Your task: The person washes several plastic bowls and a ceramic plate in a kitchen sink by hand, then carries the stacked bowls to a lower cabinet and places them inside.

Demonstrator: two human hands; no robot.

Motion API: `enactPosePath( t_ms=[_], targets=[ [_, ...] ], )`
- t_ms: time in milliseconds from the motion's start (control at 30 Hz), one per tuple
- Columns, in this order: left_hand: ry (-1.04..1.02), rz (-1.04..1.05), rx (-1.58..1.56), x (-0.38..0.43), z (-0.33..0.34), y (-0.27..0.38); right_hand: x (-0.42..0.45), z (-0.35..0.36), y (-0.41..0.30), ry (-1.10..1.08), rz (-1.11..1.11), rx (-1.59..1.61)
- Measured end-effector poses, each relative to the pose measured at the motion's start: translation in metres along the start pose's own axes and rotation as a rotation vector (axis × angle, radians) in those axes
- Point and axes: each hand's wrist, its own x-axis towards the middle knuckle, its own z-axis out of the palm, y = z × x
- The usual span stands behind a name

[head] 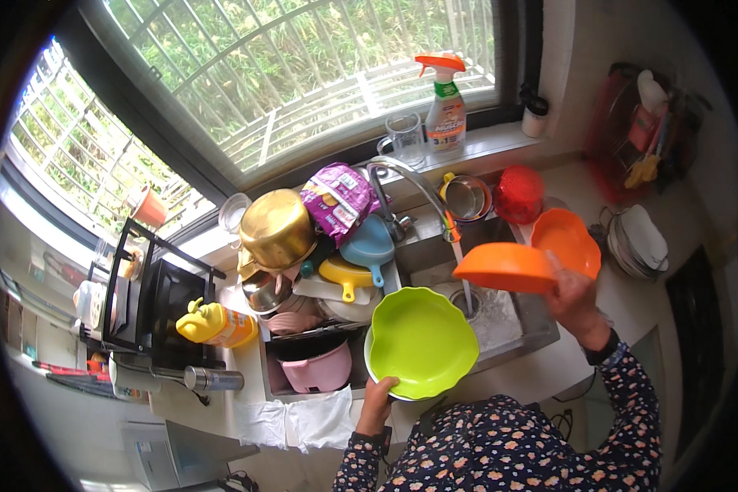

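My left hand (378,403) grips the near rim of a lime-green scalloped bowl (424,344), its inside facing up. A white rim shows just beneath it, perhaps of another bowl. In my right hand (575,304) is an orange bowl (504,267), tilted on its side over the right sink basin (538,320). Water runs from the faucet (406,163) past the orange bowl's left edge toward the drain (467,301). A second orange scalloped bowl (566,240) lies on the counter behind my right hand.
Dishes, a gold pot (277,227) and a purple bag (339,200) crowd the sink's left side. A pink pot (317,366) sits in the left basin. White cloths (295,418) drape the front edge. A spray bottle (446,117) stands on the sill; plates (636,240) stack at right.
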Motion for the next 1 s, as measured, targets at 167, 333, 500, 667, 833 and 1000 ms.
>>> enactPosePath(
  t_ms=[167,333,500,667,833,1000],
  targets=[
    [-0.01,0.026,-0.012,-0.002,-0.001,-0.001,0.022,-0.02,-0.026,-0.059,0.334,0.613],
    [0.009,0.025,0.016,0.002,-0.004,-0.005,0.032,-0.004,-0.062,-0.398,0.609,0.977],
    [-0.017,0.017,0.009,0.002,0.002,-0.001,0.031,0.037,-0.088,-0.608,0.532,0.998],
    [-0.043,0.015,0.0,0.002,0.0,-0.002,0.025,0.062,-0.097,-0.578,0.346,0.904],
    [-0.03,0.048,-0.003,-0.001,0.001,-0.001,0.028,0.059,-0.1,-0.591,0.313,0.802],
    [-0.047,0.067,-0.006,-0.004,0.012,0.004,0.026,0.057,-0.096,-0.651,0.171,0.432]
  ],
)
